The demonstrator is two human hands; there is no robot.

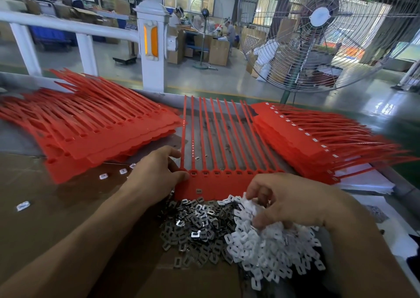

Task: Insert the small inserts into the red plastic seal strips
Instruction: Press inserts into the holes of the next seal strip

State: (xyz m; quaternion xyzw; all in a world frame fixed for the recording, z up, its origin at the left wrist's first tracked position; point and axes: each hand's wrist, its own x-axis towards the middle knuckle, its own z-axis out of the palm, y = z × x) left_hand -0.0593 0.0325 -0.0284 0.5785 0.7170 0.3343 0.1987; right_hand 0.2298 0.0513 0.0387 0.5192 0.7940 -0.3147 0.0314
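The left hand [156,172] pinches the red plastic seal strip sheet [216,181]; just beside it, the right hand [293,202] curls its fingers into the white plastic inserts [268,252].

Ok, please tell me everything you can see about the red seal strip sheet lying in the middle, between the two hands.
The middle red seal sheet looks like moulded plastic: a flat tag band near the person, with a row of small sockets, and thin tails pointing away. It lies flat between two red stacks. The left hand pinches its left corner. One small insert rests on the band. The pile of inserts touches its near edge.
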